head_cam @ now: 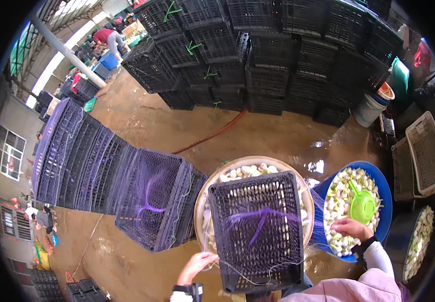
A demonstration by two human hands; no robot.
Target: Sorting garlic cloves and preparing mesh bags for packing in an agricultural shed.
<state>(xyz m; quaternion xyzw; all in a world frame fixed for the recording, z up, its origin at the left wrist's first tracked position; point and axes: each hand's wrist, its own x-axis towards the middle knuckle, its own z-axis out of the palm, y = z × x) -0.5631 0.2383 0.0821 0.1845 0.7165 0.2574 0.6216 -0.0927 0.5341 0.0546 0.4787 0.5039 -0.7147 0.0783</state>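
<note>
A black plastic crate (pixel 257 260) lined with a purple mesh net (pixel 262 219) sits on a round, pale-rimmed tub (pixel 201 196) holding white bulbs with green stems. By the crate's near left corner, my left hand (pixel 198 264) pinches the net's edge. My right hand (pixel 351 229) holds another part of the net, stretched out to the right above a blue tub (pixel 385 211) of the same bulbs. A green plastic scoop (pixel 362 207) lies on those bulbs, just beyond my right hand. A white cord (pixel 249 280) hangs loosely across the crate's near side.
Net-covered black crates (pixel 149 200) form a row at left. A wall of black crates (pixel 270 71) rises ahead, with a red hose (pixel 217 133) on the wet floor (pixel 187 120). Beige baskets (pixel 427 154) and a dark bulb-filled tub (pixel 394 241) stand right. A person (pixel 111 39) bends far off.
</note>
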